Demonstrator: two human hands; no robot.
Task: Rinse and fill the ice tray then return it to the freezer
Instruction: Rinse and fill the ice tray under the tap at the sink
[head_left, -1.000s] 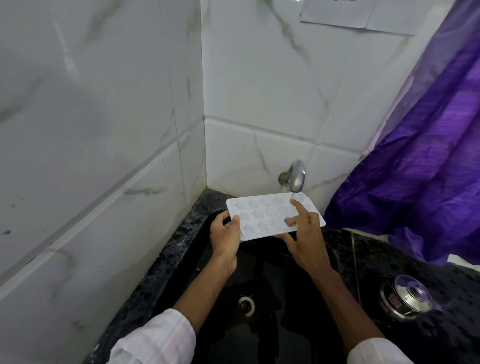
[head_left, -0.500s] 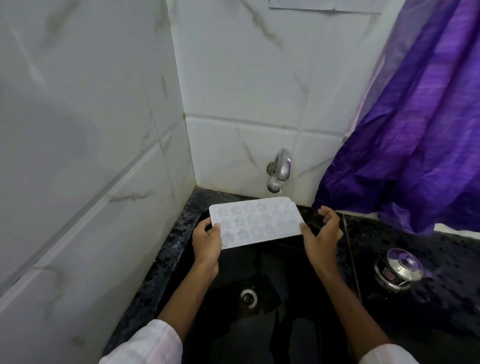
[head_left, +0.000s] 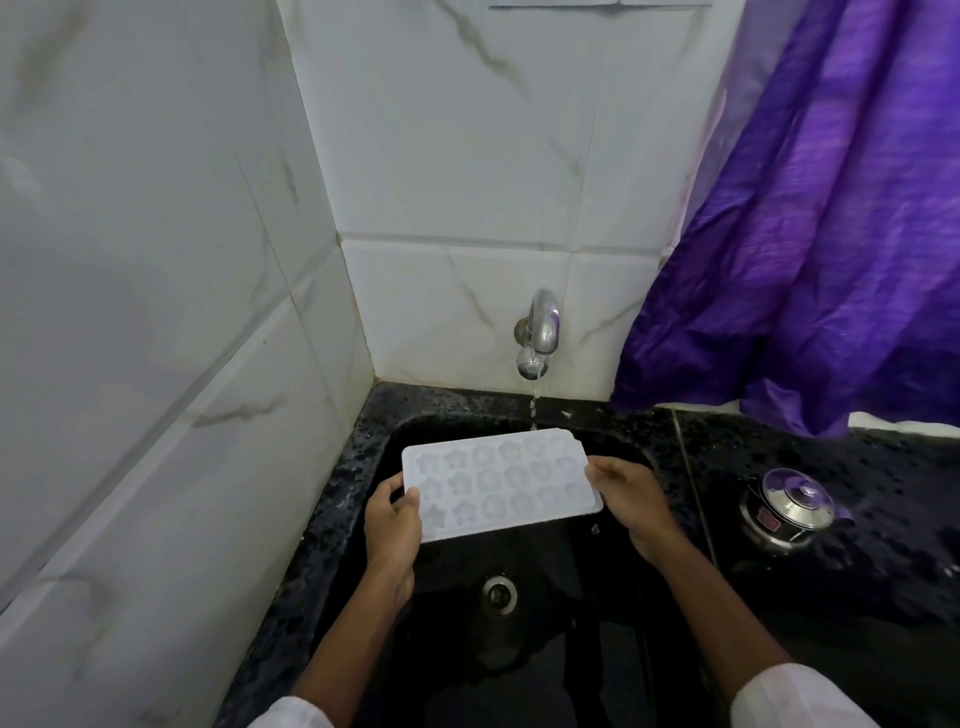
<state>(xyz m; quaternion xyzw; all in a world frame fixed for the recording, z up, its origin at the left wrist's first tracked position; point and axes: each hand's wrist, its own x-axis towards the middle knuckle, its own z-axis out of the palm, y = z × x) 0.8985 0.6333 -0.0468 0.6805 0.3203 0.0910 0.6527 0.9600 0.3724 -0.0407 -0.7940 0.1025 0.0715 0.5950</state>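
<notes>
Over black sink (head_left: 363, 462), ice tray (head_left: 501, 480), both hands gripping

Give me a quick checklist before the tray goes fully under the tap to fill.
1. Both hands on the tray: ok. Left hand holds the left end, right hand the right end.
2. Water running: ok. A thin stream falls from the tap.
3. Stream landing in the cavities: not ok. It meets the tray's far edge near the right corner.
4. Tray over the sink: ok, so spills go down the drain.
5. Tray level: cannot tell. It looks roughly flat.
6. Cavities filled: cannot tell. Any water in the white moulds is too faint to see.
</notes>
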